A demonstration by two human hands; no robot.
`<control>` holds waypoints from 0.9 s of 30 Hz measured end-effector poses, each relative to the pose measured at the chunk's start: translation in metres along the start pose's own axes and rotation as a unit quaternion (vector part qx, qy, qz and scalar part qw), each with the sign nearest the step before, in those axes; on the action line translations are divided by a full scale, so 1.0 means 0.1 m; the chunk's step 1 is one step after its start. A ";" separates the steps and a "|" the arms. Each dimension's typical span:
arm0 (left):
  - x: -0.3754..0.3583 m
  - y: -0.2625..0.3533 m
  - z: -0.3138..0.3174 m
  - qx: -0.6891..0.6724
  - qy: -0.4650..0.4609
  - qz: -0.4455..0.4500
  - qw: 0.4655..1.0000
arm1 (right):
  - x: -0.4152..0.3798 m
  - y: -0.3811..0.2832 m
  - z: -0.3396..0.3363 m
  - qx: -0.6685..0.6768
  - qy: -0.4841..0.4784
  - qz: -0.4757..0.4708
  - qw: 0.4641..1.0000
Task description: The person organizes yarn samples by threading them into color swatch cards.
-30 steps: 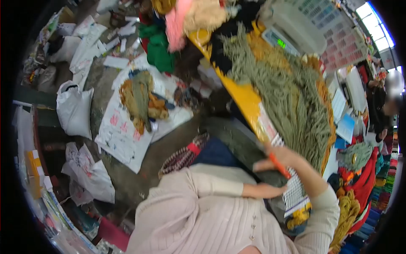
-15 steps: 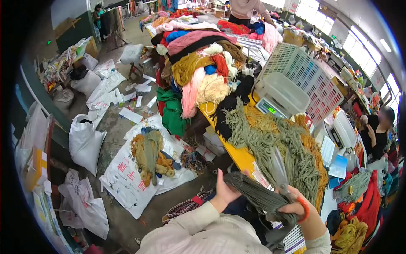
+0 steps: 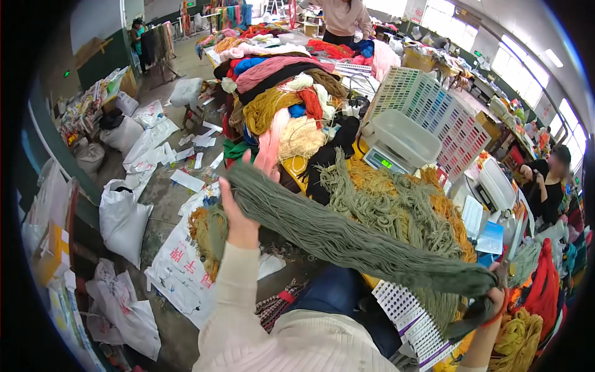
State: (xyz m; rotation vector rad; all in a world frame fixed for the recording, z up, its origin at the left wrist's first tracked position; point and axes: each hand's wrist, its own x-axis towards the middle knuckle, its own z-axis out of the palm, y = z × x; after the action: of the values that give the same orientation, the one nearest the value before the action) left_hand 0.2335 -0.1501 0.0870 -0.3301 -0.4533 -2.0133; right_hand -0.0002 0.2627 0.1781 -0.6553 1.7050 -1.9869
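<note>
Dark green-grey yarn hank (image 3: 347, 239) stretched between hands, partly over surface (image 3: 295, 172). Left hand (image 3: 243, 226): grip open, thumb and fingers flanking one end; right hand (image 3: 496, 301) gripping other end. Looks light, soft, limp; best held both ends. White sack (image 3: 178, 294): red characters; scale (image 3: 385, 163) digits unclear.

a long skein of dark grey-green yarn (image 3: 347, 235) stretches slantwise in the air, its many fine strands running lengthwise in a thick, slightly wavy bundle, the higher end set between the thumb and extended fingers of the left hand (image 3: 240, 217). its lower end bunches and folds over in the grasp of the right hand (image 3: 496, 299), with a darker length hanging below, while an orange scissors handle (image 3: 501, 312) loops just beside that hand, the blades hard to make out.
</note>
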 end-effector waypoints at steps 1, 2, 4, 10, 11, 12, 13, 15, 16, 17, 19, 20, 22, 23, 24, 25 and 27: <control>0.09 0.07 0.06 0.066 -0.016 -0.020 0.998 | 0.00 0.01 0.20 0.041 0.000 0.008 0.999; 0.16 0.11 0.12 0.131 -0.032 -0.040 0.990 | 0.00 0.06 0.43 0.105 -0.037 0.026 0.993; 0.24 0.11 0.24 0.150 -0.032 -0.067 0.986 | 0.02 0.20 0.84 0.179 -0.118 0.076 0.974; 0.13 -0.02 0.56 0.170 -0.115 -0.130 0.970 | 0.39 0.74 1.37 -0.197 -0.377 -0.063 0.903; 0.10 -0.06 0.61 0.194 -0.125 -0.139 0.963 | 0.40 0.71 1.46 -0.188 -0.397 -0.043 0.897; 0.08 -0.09 0.63 0.214 -0.145 -0.160 0.953 | 0.38 0.67 1.54 -0.178 -0.414 -0.024 0.892; 0.07 -0.13 0.66 0.233 -0.165 -0.182 0.941 | 0.37 0.63 1.59 -0.168 -0.430 -0.004 0.887; 0.02 -0.20 0.70 0.283 -0.192 -0.218 0.914 | 0.41 0.46 1.68 -0.194 -0.469 0.029 0.861; 0.00 -0.23 0.69 0.276 -0.197 -0.231 0.912 | 0.40 0.42 1.71 -0.205 -0.489 0.045 0.847; -0.03 -0.27 0.66 0.270 -0.202 -0.243 0.909 | 0.40 0.53 1.76 -0.236 -0.459 -0.075 0.853; -0.08 -0.33 0.72 0.286 -0.181 -0.260 0.904 | 0.40 0.59 1.76 -0.201 -0.452 -0.059 0.867; -0.07 -0.36 0.69 0.308 -0.218 -0.249 0.892 | 0.39 0.60 1.76 -0.185 -0.450 -0.050 0.872; -0.05 -0.40 0.61 0.349 -0.289 -0.223 0.863 | 0.40 0.59 1.75 -0.194 -0.452 -0.023 0.870; -0.02 -0.36 0.63 0.345 -0.310 -0.229 0.856 | 0.40 0.57 1.73 -0.199 -0.456 -0.012 0.867; 0.00 -0.33 0.67 0.420 -0.346 -0.209 0.812 | 0.40 0.55 1.72 -0.198 -0.457 -0.002 0.867; 0.01 -0.31 0.69 0.492 -0.378 -0.188 0.762 | 0.40 0.53 1.70 -0.196 -0.457 0.008 0.867; 0.04 -0.35 0.67 0.583 -0.436 -0.115 0.676 | 0.38 0.48 1.66 -0.178 -0.451 0.024 0.874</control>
State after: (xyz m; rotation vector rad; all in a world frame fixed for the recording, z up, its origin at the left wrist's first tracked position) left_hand 0.2034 -0.1081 0.1421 -0.3868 -2.3175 -1.2349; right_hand 0.0725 0.1026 0.1542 -1.3767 1.4205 -1.0054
